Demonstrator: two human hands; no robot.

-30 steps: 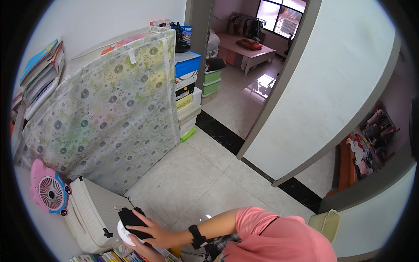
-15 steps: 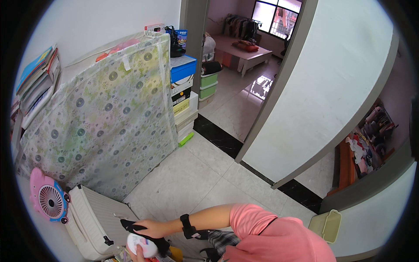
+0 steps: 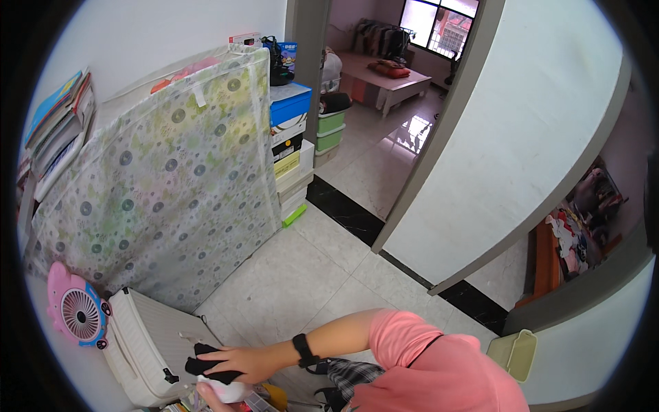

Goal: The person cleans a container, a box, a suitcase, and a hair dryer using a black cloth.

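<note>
My right hand (image 3: 246, 362) is spread over a piece of black cloth (image 3: 202, 367), pressing it against a white round tub (image 3: 230, 391). Its fingers lie stretched out across the cloth. Below it, my left hand (image 3: 214, 399) grips the tub from the near side; only its thumb and part of the hand show at the lower edge. A black band (image 3: 304, 350) circles my right wrist. The cloth covers the upper part of the tub, which looks tilted.
A white ribbed case (image 3: 154, 350) stands just left of my hands, with a pink and blue toy-like fan (image 3: 79, 312) beside it. Small items crowd the lower edge. A patterned cover (image 3: 165, 185) drapes a large piece behind; stacked boxes (image 3: 290, 130) stand near the doorway.
My right hand has shifted slightly down and left with the cloth, which now covers more of the tub. The tub has turned from showing its round face to a tilted side.
</note>
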